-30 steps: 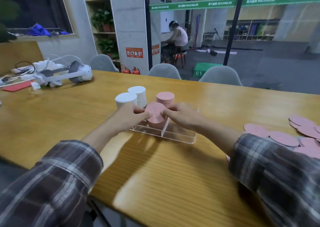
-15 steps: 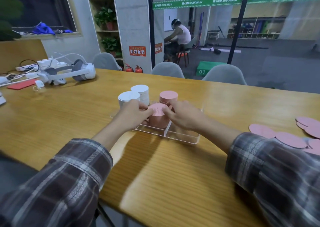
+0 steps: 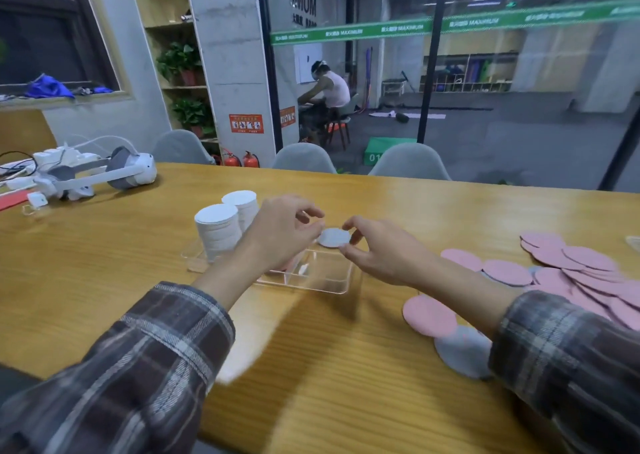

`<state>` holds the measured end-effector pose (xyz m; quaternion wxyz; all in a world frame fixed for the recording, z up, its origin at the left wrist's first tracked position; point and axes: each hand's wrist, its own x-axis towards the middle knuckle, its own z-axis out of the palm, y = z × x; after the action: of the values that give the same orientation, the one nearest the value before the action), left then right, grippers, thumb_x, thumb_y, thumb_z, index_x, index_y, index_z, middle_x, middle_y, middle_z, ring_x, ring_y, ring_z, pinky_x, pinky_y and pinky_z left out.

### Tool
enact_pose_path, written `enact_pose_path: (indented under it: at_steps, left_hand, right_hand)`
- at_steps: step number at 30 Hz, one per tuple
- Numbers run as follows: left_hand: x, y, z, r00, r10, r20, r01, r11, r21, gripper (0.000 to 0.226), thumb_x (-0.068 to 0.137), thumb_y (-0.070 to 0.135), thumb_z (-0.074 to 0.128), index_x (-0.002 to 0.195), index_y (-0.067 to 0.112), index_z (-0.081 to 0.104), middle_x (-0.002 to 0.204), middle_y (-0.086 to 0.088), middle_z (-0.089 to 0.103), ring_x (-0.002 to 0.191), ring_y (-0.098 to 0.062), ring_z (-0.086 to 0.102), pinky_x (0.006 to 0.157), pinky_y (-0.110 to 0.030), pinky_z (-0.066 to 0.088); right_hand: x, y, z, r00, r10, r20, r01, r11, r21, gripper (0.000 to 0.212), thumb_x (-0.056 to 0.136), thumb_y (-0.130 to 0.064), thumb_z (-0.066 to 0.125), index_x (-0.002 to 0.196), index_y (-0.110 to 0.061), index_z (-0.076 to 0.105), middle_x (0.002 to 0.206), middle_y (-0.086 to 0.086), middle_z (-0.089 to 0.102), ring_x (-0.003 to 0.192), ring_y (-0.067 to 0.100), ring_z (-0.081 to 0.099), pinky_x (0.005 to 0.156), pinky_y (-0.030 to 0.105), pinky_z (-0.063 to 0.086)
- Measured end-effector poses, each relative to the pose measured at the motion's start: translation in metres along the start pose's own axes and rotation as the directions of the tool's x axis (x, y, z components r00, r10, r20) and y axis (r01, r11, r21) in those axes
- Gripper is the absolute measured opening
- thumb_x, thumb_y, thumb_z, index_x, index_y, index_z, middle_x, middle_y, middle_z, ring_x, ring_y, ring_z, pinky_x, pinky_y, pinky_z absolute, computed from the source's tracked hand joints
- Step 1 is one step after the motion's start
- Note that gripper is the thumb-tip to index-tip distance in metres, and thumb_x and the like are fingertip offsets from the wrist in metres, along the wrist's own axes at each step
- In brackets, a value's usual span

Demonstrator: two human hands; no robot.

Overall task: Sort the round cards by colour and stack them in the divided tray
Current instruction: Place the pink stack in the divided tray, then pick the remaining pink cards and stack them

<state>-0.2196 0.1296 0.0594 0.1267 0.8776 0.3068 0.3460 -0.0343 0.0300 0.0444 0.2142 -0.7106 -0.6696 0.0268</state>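
We wear a plaid flannel shirt: the left sleeve and right sleeve show dark brown and grey checks crossed by pale off-white lines. Both cuffs end partway up the forearm, so the wrists, left grip and right grip are bare.

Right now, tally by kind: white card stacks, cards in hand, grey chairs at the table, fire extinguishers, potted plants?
White card stacks: 2
Pale card, pinched in the right hand: 1
Grey chairs: 3
Fire extinguishers: 2
Potted plants: 2
Total: 10
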Motion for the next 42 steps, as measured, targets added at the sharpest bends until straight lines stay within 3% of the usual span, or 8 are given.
enact_pose_path:
  at_steps: [3,9,13,17,22,28,32,42]
  left_hand:
    - [0.009,0.030,0.023,0.994,0.062,0.089,-0.059,0.998,-0.033,0.016,0.093,0.029,0.076,0.106,0.020,0.080,0.098,0.010,0.072,0.084,0.000,0.067,0.076,-0.021,0.053]
    - [0.019,0.083,0.081,0.924,0.155,0.349,-0.134,0.987,-0.084,0.017,0.091,0.034,0.078,0.107,0.026,0.080,0.089,0.015,0.074,0.079,-0.008,0.067,0.077,-0.027,0.053]
    - [0.020,0.104,0.117,0.870,0.206,0.449,-0.193,0.978,-0.076,0.021,0.091,0.041,0.077,0.107,0.028,0.079,0.084,0.016,0.072,0.072,0.003,0.061,0.066,-0.010,0.040]
    - [0.014,0.110,0.146,0.885,0.249,0.393,-0.210,0.968,-0.140,0.027,0.086,0.046,0.079,0.103,0.025,0.080,0.089,0.015,0.065,0.075,0.003,0.058,0.066,-0.011,0.038]
    - [0.006,0.105,0.157,0.894,0.278,0.352,-0.237,0.959,-0.156,0.049,0.082,0.053,0.081,0.122,0.025,0.073,0.122,0.009,0.067,0.110,-0.006,0.060,0.091,-0.022,0.043]
    - [0.002,0.108,0.159,0.907,0.273,0.321,-0.211,0.954,-0.215,0.052,0.080,0.048,0.086,0.122,0.021,0.075,0.113,0.010,0.074,0.102,-0.002,0.065,0.085,-0.017,0.048]
    - [0.000,0.107,0.156,0.916,0.216,0.338,-0.125,0.954,-0.271,0.063,0.069,0.048,0.093,0.125,0.025,0.073,0.113,0.017,0.072,0.105,0.004,0.064,0.090,-0.016,0.051]
    - [-0.003,0.111,0.152,0.925,0.287,0.248,-0.219,0.937,-0.271,0.065,0.070,0.040,0.093,0.130,0.024,0.071,0.119,0.013,0.074,0.110,0.002,0.065,0.094,-0.016,0.049]
  right_hand:
    - [-0.031,0.029,-0.020,1.000,0.016,-0.018,-0.016,1.000,-0.011,0.039,0.098,-0.046,0.057,0.131,-0.026,0.056,0.119,-0.006,0.068,0.085,0.015,0.057,0.090,0.040,0.051]
    - [-0.099,0.083,-0.049,0.994,0.100,-0.042,-0.102,0.994,-0.042,0.038,0.097,-0.042,0.058,0.131,-0.027,0.058,0.118,-0.011,0.067,0.084,0.006,0.052,0.082,0.033,0.048]
    - [-0.131,0.115,-0.054,0.987,0.148,-0.070,-0.151,0.988,-0.045,0.039,0.096,-0.044,0.058,0.133,-0.030,0.057,0.119,-0.016,0.064,0.075,-0.007,0.049,0.074,0.025,0.039]
    - [-0.153,0.135,-0.050,0.976,0.174,-0.130,-0.174,0.985,0.008,0.037,0.093,-0.035,0.056,0.129,-0.029,0.061,0.119,-0.014,0.063,0.075,-0.009,0.051,0.072,0.026,0.043]
    - [-0.160,0.146,-0.044,0.967,0.152,-0.207,-0.155,0.988,0.001,0.036,0.089,-0.027,0.061,0.125,-0.027,0.063,0.117,-0.013,0.062,0.085,0.001,0.049,0.077,0.029,0.049]
    - [-0.153,0.149,-0.042,0.961,0.098,-0.258,-0.095,0.995,0.024,0.036,0.088,-0.025,0.070,0.124,-0.022,0.066,0.111,-0.010,0.062,0.093,0.006,0.051,0.082,0.029,0.048]
    - [-0.153,0.153,-0.039,0.963,0.112,-0.244,-0.104,0.994,0.044,0.035,0.088,-0.025,0.071,0.123,-0.022,0.066,0.111,-0.011,0.064,0.097,0.007,0.053,0.082,0.017,0.042]
    - [-0.156,0.150,-0.041,0.957,0.144,-0.253,-0.114,0.985,0.130,0.038,0.096,-0.036,0.066,0.132,-0.022,0.064,0.109,-0.013,0.069,0.094,0.000,0.056,0.078,0.005,0.040]
